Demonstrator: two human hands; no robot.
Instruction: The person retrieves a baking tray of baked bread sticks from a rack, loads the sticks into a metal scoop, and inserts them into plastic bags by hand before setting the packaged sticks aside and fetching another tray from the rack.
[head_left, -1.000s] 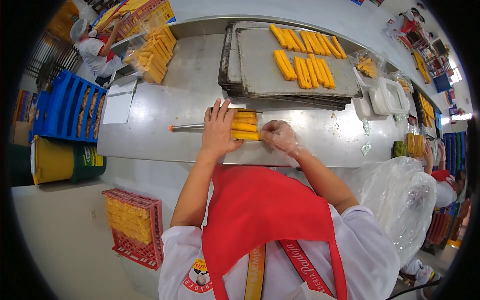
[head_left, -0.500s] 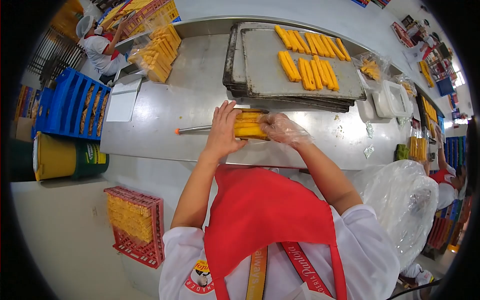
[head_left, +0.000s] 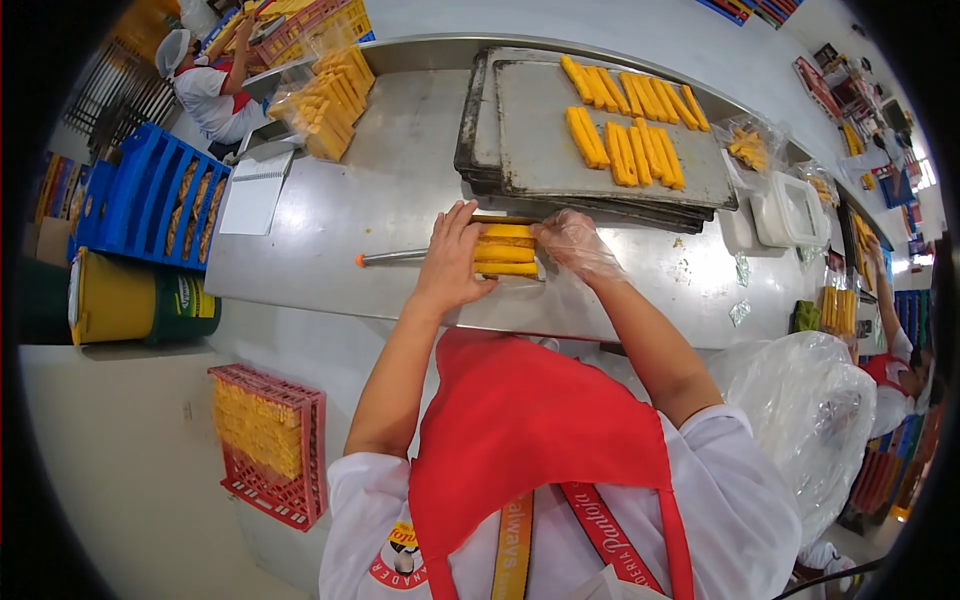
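Note:
Several yellow breadsticks lie side by side on the steel table, with a thin metal edge showing behind and at their right end. My bare left hand is closed round their left end, thumb at the near side. My right hand, in a clear plastic glove, is closed with its fingertips at the far right end of the sticks. A metal rod with an orange tip sticks out left from under my left hand; its other end is hidden.
Stacked baking trays with rows of breadsticks stand at the back. Bagged breadsticks and a notebook lie left; a white tub stands right. A red crate is below left. Co-workers are at both sides.
My right hand has drawn back slightly to the right and away from me, uncovering more of the sticks' right ends. My left hand keeps its place on them. The whole view has shifted slightly.

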